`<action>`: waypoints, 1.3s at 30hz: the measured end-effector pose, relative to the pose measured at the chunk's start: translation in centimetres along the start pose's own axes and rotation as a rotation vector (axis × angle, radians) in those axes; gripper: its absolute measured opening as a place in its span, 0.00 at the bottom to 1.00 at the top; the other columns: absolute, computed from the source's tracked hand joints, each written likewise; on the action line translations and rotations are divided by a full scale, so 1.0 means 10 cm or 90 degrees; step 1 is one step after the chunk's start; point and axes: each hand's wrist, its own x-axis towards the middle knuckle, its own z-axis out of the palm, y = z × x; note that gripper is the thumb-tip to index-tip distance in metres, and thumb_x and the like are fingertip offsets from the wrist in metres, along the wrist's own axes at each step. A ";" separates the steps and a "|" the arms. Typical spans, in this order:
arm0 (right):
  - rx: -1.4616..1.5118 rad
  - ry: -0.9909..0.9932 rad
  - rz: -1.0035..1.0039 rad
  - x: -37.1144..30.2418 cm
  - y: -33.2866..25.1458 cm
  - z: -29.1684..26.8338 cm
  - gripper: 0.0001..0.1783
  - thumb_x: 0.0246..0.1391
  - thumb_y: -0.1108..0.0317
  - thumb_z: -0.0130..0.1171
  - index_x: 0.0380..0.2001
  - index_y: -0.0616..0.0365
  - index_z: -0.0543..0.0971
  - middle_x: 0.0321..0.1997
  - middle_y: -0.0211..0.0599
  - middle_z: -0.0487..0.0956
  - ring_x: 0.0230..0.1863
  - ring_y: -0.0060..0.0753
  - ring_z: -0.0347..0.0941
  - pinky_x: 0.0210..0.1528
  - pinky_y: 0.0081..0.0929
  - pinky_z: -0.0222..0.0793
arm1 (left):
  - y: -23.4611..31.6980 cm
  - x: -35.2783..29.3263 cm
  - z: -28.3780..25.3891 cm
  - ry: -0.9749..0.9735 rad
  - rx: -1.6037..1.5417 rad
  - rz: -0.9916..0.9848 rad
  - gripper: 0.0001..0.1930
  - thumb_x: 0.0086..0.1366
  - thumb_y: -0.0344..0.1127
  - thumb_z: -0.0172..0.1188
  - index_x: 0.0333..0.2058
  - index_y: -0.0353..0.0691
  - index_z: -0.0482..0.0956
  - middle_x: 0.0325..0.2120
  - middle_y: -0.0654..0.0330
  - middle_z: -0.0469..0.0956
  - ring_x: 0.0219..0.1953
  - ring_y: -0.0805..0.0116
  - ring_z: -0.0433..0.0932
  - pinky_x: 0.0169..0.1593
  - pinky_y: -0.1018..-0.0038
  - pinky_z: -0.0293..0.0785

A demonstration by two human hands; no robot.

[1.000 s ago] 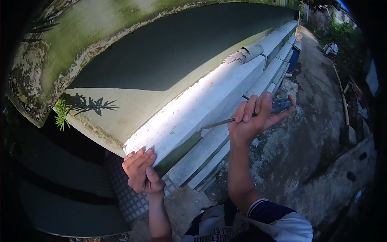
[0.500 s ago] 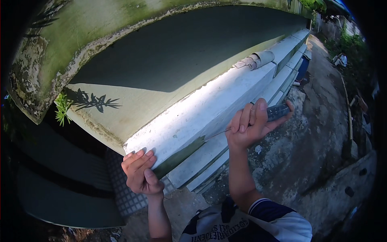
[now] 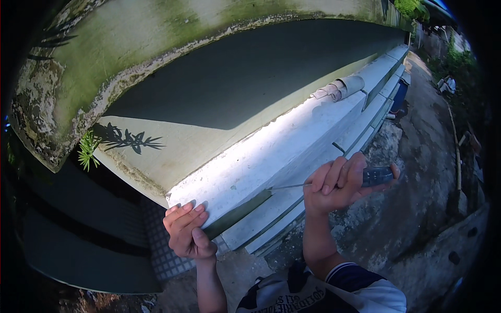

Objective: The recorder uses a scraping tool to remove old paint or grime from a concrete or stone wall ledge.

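Note:
In my right hand [image 3: 334, 180] is a screwdriver with a dark, translucent handle [image 3: 377, 176] and a thin metal shaft [image 3: 289, 186]. The shaft points left, and its tip meets the front face of the white ledge [image 3: 245, 167] at the end of a dull green strip [image 3: 237, 214]. The fingers wrap around the tool where shaft and handle join. My left hand [image 3: 188, 229] grips the near corner of the ledge, fingertips over the top edge and thumb lower down.
Farther along the ledge lies a rolled, greyish cloth-like piece [image 3: 339, 88]. White tiered steps [image 3: 276, 219] run below it, beside a rough concrete path [image 3: 417, 141]. A mossy overhang [image 3: 172, 36] curves above, and a green plant [image 3: 88, 149] sticks out at the left.
My right hand has moved right and down in the picture, and more of the screwdriver's shaft shows. My left hand stays on the ledge corner. The whole view has shifted slightly.

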 end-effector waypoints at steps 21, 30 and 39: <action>-0.245 -0.127 -0.023 0.05 -0.01 0.23 0.39 0.60 0.76 0.47 0.64 0.23 0.44 0.19 0.28 0.61 0.08 0.17 0.54 0.06 0.16 0.56 | 0.02 -0.01 -0.02 0.003 -0.008 -0.017 0.18 0.65 0.42 0.52 0.24 0.36 0.83 0.27 0.58 0.84 0.42 0.62 0.78 0.55 0.61 0.64; -0.038 -0.019 0.044 0.19 -0.15 0.16 0.34 0.62 0.72 0.44 0.65 0.28 0.47 0.20 0.27 0.58 0.08 0.14 0.49 0.03 0.15 0.49 | 0.01 -0.01 0.03 0.016 -0.004 -0.011 0.19 0.65 0.42 0.51 0.23 0.34 0.82 0.27 0.57 0.83 0.42 0.61 0.78 0.55 0.60 0.64; -0.219 -0.114 -0.069 0.03 -0.01 0.34 0.34 0.62 0.72 0.45 0.64 0.24 0.50 0.18 0.25 0.55 0.08 0.14 0.46 0.03 0.13 0.48 | 0.03 -0.03 -0.03 0.013 0.022 -0.024 0.19 0.65 0.41 0.50 0.23 0.34 0.81 0.27 0.57 0.83 0.42 0.61 0.77 0.56 0.59 0.63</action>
